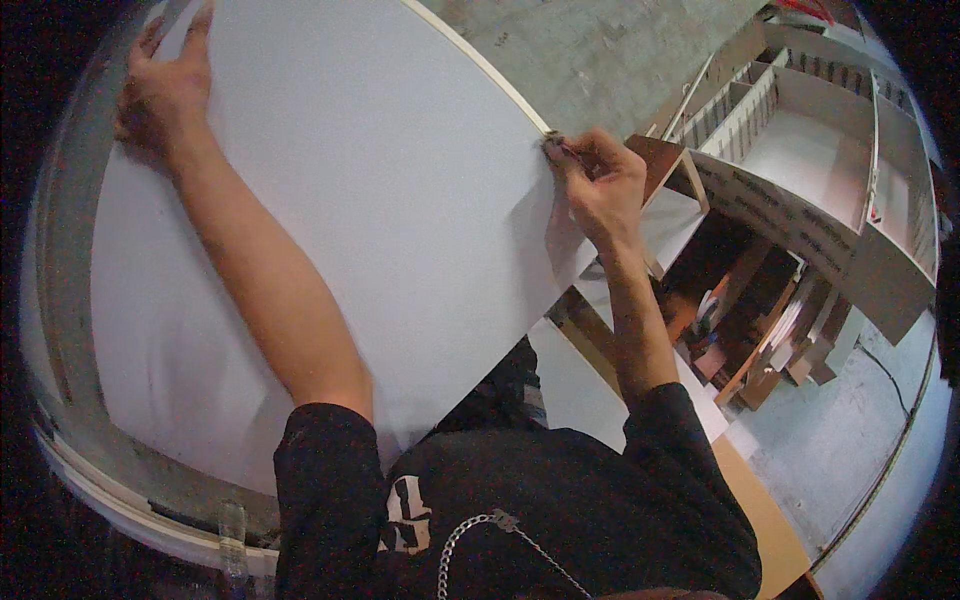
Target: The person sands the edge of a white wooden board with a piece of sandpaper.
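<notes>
While the left hand (pixel 165 85) presses flat, fingers spread, steadying the white panel (pixel 380 220), the right hand (pixel 600 185) pinches a small tool (pixel 556 147) at the panel's edge.

Big white board (pixel 400 200) lies flat, tilted across a grey frame (pixel 70 300) underneath. Concrete floor (pixel 600 50) beyond, with open white cabinet shelves (pixel 800 150) and wood offcuts (pixel 770 330) lying on it.
</notes>
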